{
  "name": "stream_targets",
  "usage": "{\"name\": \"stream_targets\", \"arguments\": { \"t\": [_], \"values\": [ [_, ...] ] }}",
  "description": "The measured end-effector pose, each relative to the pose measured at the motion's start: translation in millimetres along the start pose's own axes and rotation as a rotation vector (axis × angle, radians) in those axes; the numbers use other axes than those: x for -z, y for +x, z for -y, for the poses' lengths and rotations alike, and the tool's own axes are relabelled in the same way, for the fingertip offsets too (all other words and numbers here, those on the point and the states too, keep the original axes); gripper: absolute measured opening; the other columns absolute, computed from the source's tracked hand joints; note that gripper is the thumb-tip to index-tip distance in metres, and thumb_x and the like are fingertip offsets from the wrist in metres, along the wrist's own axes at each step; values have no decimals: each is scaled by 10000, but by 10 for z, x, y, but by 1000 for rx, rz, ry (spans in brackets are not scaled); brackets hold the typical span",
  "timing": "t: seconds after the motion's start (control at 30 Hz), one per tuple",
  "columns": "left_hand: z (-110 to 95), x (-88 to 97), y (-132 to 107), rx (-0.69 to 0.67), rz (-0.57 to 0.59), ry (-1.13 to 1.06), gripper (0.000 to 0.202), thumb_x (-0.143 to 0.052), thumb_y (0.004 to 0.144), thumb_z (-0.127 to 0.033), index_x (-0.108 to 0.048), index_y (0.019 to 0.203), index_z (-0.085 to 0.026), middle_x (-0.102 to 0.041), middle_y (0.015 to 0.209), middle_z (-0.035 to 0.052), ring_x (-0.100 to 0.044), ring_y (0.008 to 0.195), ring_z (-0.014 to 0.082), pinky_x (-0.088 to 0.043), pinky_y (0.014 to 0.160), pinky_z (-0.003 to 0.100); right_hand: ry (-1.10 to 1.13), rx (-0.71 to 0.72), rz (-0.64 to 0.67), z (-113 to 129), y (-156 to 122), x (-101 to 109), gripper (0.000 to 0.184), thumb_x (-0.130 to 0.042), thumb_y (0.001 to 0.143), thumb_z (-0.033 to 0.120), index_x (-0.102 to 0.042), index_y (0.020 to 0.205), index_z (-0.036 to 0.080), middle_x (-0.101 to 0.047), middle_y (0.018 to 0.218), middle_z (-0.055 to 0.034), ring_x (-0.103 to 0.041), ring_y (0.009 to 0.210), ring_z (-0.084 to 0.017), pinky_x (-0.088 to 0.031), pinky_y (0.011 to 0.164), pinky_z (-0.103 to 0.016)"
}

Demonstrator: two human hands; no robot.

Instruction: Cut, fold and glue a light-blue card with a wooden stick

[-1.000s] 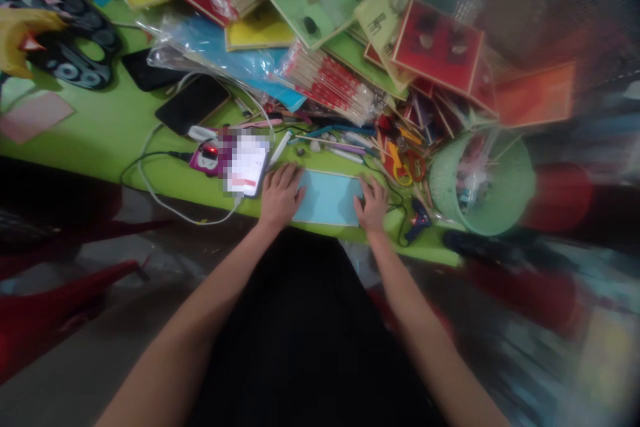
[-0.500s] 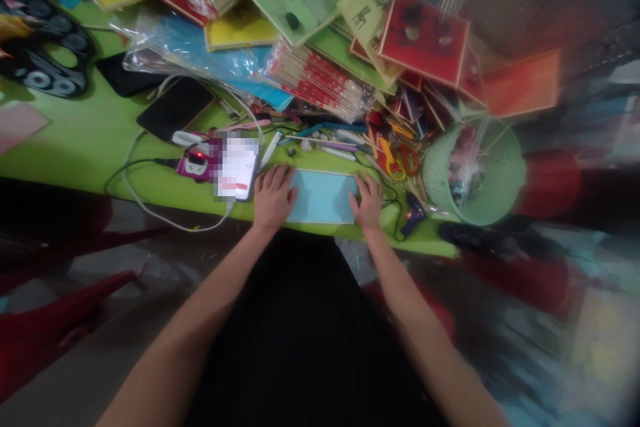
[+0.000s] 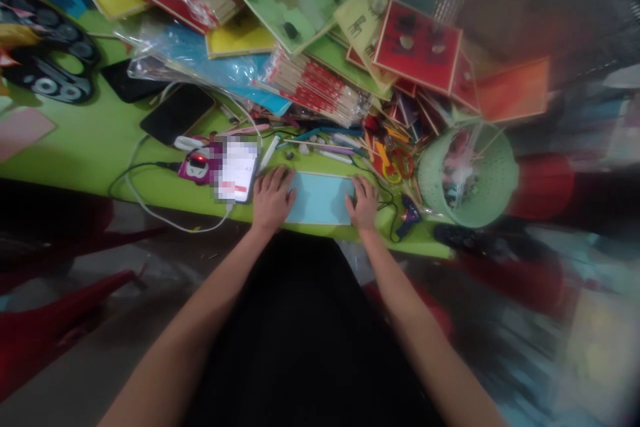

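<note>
A light blue rectangular card [image 3: 320,199] with a pale edge lies flat near the front of the green table. At its left end rests my left hand [image 3: 271,199], palm down, fingers stretched forward and thumb along the card's edge. My right hand [image 3: 364,202] lies likewise at the right end, its thumb on or against the border. Neither hand is wrapped around anything. Left of my left hand is a lit phone [image 3: 237,170] with a cable plugged in. A glue gun [image 3: 411,215] lies to the right of my right hand.
A green basket [image 3: 506,177] holding scraps stands at the right. Scissors [image 3: 390,163] and several pens lie beyond the card. Farther back are bundled sticks [image 3: 320,87] and a red decorated panel [image 3: 417,45]. A purple power strip [image 3: 197,165] and dark phone [image 3: 177,113] sit left.
The view has shifted slightly, moving the right-hand things a little left in the picture. Both hands stay flat at the card's two ends.
</note>
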State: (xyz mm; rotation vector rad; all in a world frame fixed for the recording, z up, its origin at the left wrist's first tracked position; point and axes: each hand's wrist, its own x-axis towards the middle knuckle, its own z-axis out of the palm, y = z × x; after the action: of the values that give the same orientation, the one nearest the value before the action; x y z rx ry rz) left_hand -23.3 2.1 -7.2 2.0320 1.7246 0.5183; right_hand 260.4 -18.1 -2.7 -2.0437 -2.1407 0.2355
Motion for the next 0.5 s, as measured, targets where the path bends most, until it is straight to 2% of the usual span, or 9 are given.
{"name": "stream_targets", "arguments": {
  "t": [0.5],
  "values": [
    [3,-3,14,13,-8,30,528,-450,1030,-399,-523,1541,-286,-527,1588,90,-459,1478,316,-319,1221,542,23,-2,-4,-6,8,-14,560,-454,1002,439,-542,1506,211,-543,1512,-144,-506,1306,-329,-397,1094,-481]
  ]
}}
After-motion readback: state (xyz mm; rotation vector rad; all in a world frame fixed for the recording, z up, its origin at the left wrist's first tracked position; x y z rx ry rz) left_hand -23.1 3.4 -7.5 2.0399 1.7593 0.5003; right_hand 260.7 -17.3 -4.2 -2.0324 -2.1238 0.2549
